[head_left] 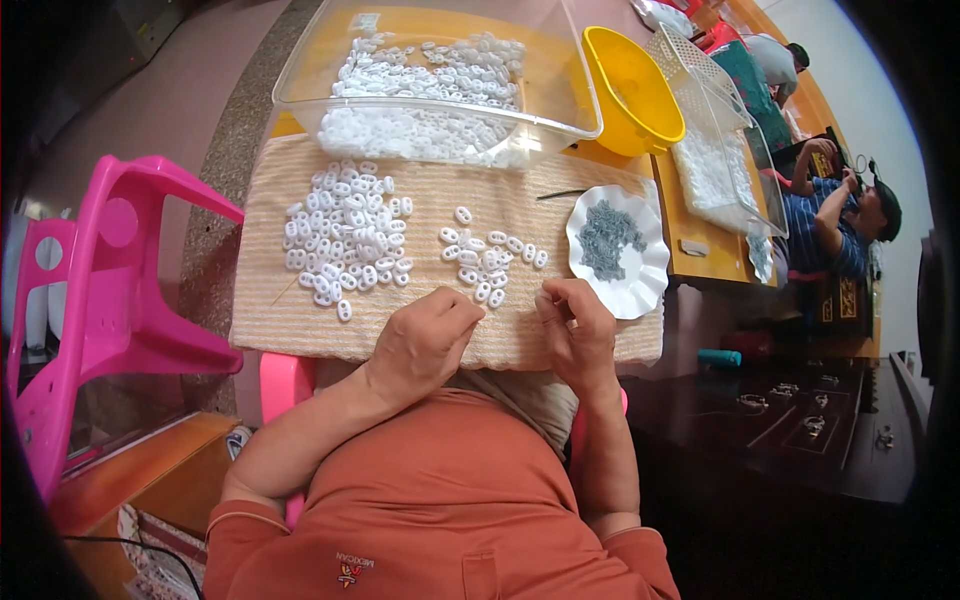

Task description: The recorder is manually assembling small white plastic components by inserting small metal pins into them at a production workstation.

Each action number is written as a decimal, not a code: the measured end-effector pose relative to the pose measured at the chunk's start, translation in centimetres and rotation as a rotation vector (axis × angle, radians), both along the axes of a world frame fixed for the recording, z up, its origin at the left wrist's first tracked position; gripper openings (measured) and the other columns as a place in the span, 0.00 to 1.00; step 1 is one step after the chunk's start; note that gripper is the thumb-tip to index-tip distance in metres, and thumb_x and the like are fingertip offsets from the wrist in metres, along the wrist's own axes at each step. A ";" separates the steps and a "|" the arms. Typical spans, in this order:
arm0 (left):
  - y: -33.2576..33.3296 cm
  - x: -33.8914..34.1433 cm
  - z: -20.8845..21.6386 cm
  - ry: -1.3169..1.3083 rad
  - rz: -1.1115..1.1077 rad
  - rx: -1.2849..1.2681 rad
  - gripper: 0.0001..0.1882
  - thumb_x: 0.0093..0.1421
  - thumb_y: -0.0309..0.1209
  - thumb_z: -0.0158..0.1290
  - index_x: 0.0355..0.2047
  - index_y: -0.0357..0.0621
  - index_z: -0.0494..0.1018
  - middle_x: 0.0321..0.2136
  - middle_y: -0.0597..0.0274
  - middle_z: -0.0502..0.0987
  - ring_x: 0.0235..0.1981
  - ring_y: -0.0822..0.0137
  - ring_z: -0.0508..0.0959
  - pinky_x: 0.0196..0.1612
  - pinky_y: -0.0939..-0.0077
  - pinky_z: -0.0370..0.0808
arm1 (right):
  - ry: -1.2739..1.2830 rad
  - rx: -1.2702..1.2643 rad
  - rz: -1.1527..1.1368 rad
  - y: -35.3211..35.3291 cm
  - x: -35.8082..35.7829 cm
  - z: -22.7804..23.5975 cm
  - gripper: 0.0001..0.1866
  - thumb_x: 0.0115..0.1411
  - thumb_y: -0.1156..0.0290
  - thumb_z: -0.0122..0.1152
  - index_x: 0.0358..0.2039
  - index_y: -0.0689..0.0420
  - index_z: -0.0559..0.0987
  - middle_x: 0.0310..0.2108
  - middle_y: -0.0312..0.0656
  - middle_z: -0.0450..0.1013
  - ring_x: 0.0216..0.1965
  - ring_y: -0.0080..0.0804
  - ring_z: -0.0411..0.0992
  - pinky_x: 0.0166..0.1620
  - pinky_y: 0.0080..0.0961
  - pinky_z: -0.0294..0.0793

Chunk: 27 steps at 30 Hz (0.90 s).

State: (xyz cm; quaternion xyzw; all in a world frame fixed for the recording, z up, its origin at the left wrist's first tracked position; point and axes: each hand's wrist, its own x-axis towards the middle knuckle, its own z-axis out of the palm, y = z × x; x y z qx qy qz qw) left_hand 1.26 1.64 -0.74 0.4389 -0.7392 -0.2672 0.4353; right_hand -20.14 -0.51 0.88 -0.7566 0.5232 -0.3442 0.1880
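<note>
Over the near edge of the striped cloth [440,335], my left hand [425,340] is closed in a pinch. Whatever is between its fingertips is too small or hidden to name. A small group of white oval plastic pieces with two holes [485,268] lies just beyond it, and a larger heap of the same pieces [345,235] spreads to the left. My right hand [580,335] is also pinched, a short way to the right; its fingertips hide anything they hold. Beyond it stands a white fluted plate [645,275] bearing a pile of tiny grey parts [607,240].
Behind the heap stands a clear plastic bin [550,135] of white pieces. A yellow basin [650,110], a thin dark stick [562,194] and another clear bin [765,205] are at the right. A pink stool [130,300] stands left. Another person [835,215] sits far right.
</note>
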 end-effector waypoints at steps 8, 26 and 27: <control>-0.3 0.2 0.4 -0.045 0.076 -0.049 0.07 0.52 0.19 0.55 0.33 0.38 0.74 0.29 0.52 0.73 0.29 0.52 0.76 0.31 0.67 0.75 | -0.122 0.113 0.116 -0.1 -0.1 1.3 0.07 0.56 0.83 0.59 0.36 0.63 0.76 0.29 0.39 0.72 0.27 0.20 0.68 0.30 0.17 0.67; 0.5 -0.1 0.9 0.771 -0.185 0.824 0.11 0.59 0.21 0.55 0.43 0.36 0.74 0.31 0.66 0.77 0.31 0.79 0.76 0.34 0.84 0.75 | -0.135 0.143 0.289 -3.6 0.9 3.8 0.06 0.54 0.83 0.60 0.34 0.63 0.77 0.29 0.42 0.74 0.30 0.29 0.73 0.34 0.22 0.71; 0.5 0.0 1.0 0.714 -0.171 0.830 0.11 0.59 0.22 0.55 0.43 0.36 0.74 0.31 0.66 0.77 0.30 0.79 0.76 0.33 0.84 0.76 | 0.115 -0.017 0.224 -5.1 0.7 4.2 0.07 0.53 0.83 0.59 0.34 0.63 0.77 0.30 0.43 0.74 0.32 0.35 0.73 0.37 0.26 0.72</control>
